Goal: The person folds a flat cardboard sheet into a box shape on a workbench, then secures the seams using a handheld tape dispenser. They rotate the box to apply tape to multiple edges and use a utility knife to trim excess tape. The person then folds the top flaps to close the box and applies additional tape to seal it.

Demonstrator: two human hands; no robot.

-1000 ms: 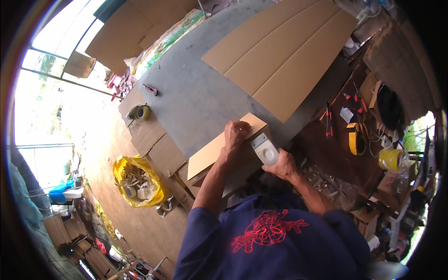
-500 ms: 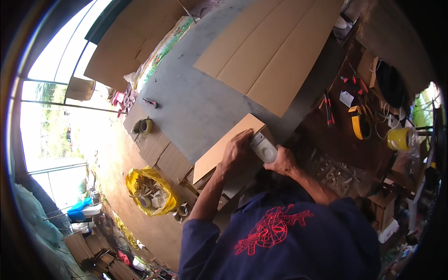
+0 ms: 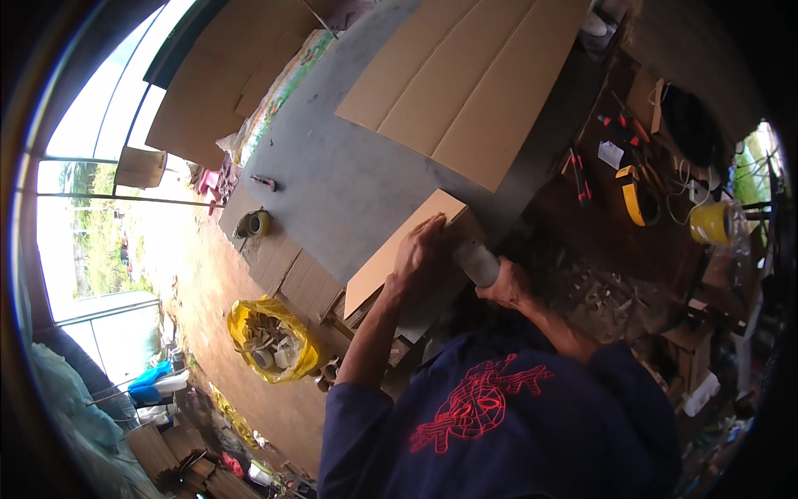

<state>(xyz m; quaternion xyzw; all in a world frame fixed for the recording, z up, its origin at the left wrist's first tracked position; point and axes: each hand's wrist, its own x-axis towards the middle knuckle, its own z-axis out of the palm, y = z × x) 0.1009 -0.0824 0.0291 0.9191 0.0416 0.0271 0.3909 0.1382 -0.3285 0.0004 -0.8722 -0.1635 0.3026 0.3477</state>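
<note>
A folded cardboard piece [image 3: 389, 264] lies slanted at the near edge of the grey table [image 3: 320, 179]. My left hand [image 3: 420, 248] rests on it near its right end, fingers stretched out and lying along the board. In my right hand [image 3: 505, 287] is a pale, rounded plastic hand tool [image 3: 477, 264], gripped at its lower end. Its far end is close to the cardboard's right-hand side; whether they touch I cannot tell. The tool is blurred, so its exact kind does not show.
Large flat cardboard sheets [image 3: 453, 83] cover the table's far side. Tape rolls [image 3: 258, 223] sit at its left edge, above a yellow bag of scraps [image 3: 274, 339]. Right, a brown surface holds red-handled pliers [image 3: 580, 176], a yellow-and-black tool [image 3: 637, 196] and a yellow tape roll [image 3: 711, 223].
My right hand has turned the pale tool, so its round recess no longer shows. My left hand has shifted slightly upward along the cardboard. The whole view has moved a little.
</note>
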